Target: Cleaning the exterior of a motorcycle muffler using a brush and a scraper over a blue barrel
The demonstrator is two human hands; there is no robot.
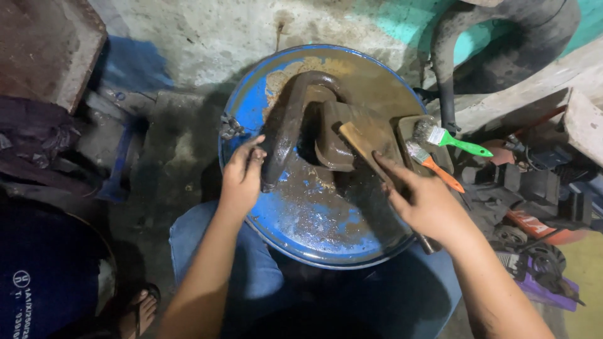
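A greasy U-shaped metal part [295, 113] lies on the lid of a blue drum [326, 220]. My left hand [242, 176] grips the lower end of the part's left leg. My right hand [421, 201] holds the handle of a wide wooden brush [367, 135], whose head rests against the part's right side. The brush's bristles are hidden against the metal. A second dark block [333, 141] of the part sits between the two legs.
Two paintbrushes, one with a green handle [455, 139] and one with an orange handle [433, 164], lie in a small tray [408, 125] on the drum's right edge. A rubber tyre tube [502, 44] leans behind. Tools and red parts [540, 220] crowd the floor at right. A sandalled foot [141, 311] at lower left.
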